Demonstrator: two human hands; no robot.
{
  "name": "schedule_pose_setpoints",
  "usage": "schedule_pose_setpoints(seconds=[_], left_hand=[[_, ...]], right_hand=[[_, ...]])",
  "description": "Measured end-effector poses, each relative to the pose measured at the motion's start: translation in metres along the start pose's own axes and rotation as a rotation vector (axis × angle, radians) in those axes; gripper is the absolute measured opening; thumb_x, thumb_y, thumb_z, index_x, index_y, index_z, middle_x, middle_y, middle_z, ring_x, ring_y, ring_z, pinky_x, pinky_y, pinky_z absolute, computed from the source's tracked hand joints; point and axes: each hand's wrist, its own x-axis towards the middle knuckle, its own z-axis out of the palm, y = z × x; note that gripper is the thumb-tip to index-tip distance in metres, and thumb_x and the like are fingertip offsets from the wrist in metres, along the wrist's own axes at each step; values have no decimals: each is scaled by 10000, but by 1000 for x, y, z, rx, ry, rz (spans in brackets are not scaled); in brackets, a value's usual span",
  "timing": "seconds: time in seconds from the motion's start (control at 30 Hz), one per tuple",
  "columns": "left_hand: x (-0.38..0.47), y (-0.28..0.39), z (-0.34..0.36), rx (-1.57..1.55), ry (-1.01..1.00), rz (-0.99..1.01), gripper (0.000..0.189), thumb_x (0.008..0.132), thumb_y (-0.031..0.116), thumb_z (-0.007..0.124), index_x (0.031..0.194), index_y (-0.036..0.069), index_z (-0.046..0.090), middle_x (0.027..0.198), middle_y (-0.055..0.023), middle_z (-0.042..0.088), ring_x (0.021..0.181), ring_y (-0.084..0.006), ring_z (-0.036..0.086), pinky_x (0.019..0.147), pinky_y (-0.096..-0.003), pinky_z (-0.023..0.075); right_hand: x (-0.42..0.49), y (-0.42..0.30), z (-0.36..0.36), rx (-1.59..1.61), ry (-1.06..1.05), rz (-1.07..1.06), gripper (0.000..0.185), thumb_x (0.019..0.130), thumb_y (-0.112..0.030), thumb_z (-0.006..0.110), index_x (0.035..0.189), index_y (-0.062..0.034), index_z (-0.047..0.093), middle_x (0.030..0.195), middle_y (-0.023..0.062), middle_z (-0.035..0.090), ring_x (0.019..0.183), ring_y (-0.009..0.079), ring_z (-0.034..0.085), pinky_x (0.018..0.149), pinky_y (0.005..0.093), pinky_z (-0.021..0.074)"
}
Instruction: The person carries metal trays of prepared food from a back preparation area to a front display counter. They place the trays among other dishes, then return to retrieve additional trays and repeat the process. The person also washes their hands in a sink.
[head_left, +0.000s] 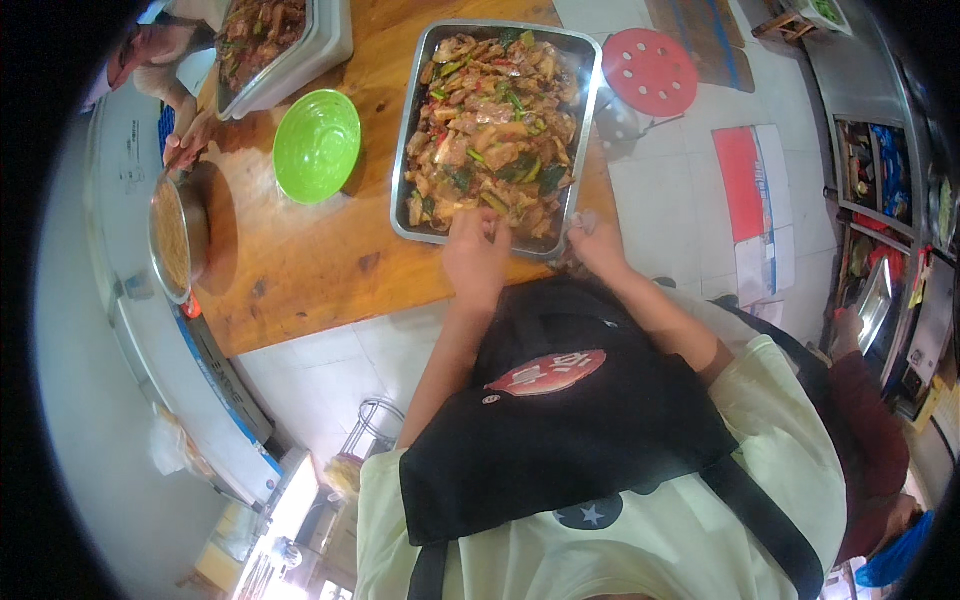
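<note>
A rectangular metal tray (589, 112) heaped with cooked meat pieces and green vegetables (495, 135) lies before me on a wooden table. My left hand (476, 244) is at the tray's near rim with its fingertips bent in at the edge of the food; whether they pinch a piece is hidden. Beside the near right corner of the tray is my right hand (594, 244), its fingers curled around something small, pale and crumpled that I cannot make out. A green bowl (317, 146), with no food seen in it, stands left of the tray.
A second food tray (330, 37) stands at the table's upper left, near another person's hands (187, 142). A metal bowl of brown food (176, 236) sits at the left edge. Right of the table is a red stool (649, 73). Another person in a dark red sleeve (870, 420) is behind at right.
</note>
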Motion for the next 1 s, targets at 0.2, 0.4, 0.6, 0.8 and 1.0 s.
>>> schedule_pose_setpoints(seconds=[0.2, 0.4, 0.6, 0.8, 1.0], left_hand=[[20, 12, 10, 178, 70, 184, 140, 733, 130, 686, 779, 70, 568, 727, -91, 534, 678, -283, 566, 589, -380, 461], [33, 13, 6, 127, 116, 20, 159, 728, 179, 705, 798, 92, 590, 769, -90, 558, 724, -282, 568, 599, -378, 448], [75, 23, 0, 224, 195, 96, 135, 765, 169, 657, 845, 80, 595, 792, -101, 553, 758, -292, 566, 630, -408, 450], [102, 29, -4, 359, 139, 258, 120, 780, 177, 626, 847, 86, 587, 846, -114, 564, 793, -303, 565, 650, -425, 449], [74, -1, -9, 233, 90, -11, 118, 756, 115, 643, 846, 75, 579, 812, -113, 545, 763, -299, 572, 645, -404, 459]], right_hand=[[-4, -13, 0, -2, 18, -26, 316, 877, -322, 502, 945, -23, 580, 850, 224, 624, 851, 411, 590, 740, 448, 449], [-2, -13, -1, -39, -3, -27, 317, 872, -327, 508, 934, -24, 577, 859, 235, 618, 849, 425, 579, 742, 464, 444], [-8, -24, -10, -99, 41, -54, 319, 865, -323, 515, 928, -15, 570, 877, 244, 612, 870, 430, 572, 758, 466, 439], [-10, -23, -7, -13, -55, -41, 308, 845, -292, 525, 944, -4, 572, 900, 242, 612, 894, 420, 571, 774, 456, 438], [-5, -14, -1, -5, -103, 25, 309, 806, -277, 539, 971, -17, 570, 875, 228, 625, 856, 400, 595, 764, 454, 447]])
